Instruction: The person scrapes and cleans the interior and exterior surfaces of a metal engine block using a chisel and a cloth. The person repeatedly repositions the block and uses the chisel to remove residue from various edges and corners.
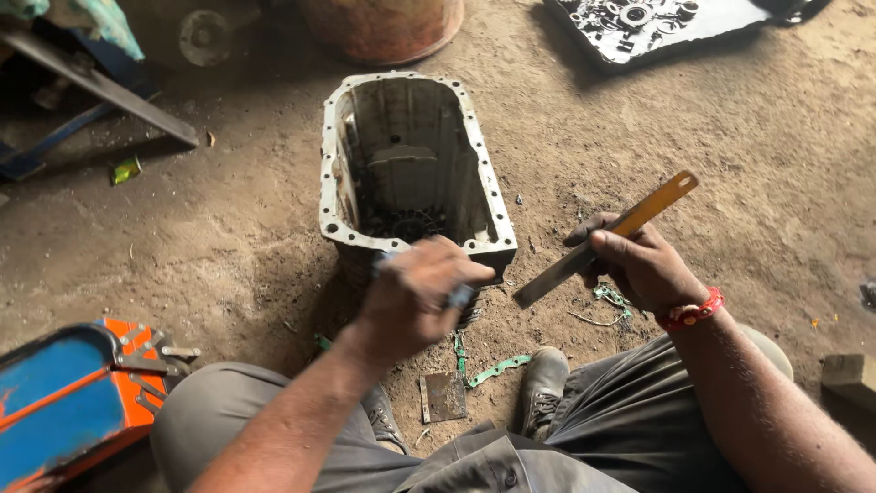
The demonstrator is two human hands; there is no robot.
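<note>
A grey metal sump-like casing [412, 164] stands open side up on the dirt floor, its bolt-holed rim facing me. My left hand [415, 297] is closed around a small blue-grey object, blurred, just at the casing's near rim. My right hand [639, 265] grips a long flat blade [602, 242], orange-yellow at its far end and dark grey at the near tip, held slanted to the right of the casing. A red band sits on that wrist.
Green gasket scraps [493, 370] and a small rusty plate [443, 397] lie by my shoes. A blue and orange toolbox [73, 402] is at lower left. A black tray of parts [666, 23] sits top right, a reddish drum [383, 27] at top.
</note>
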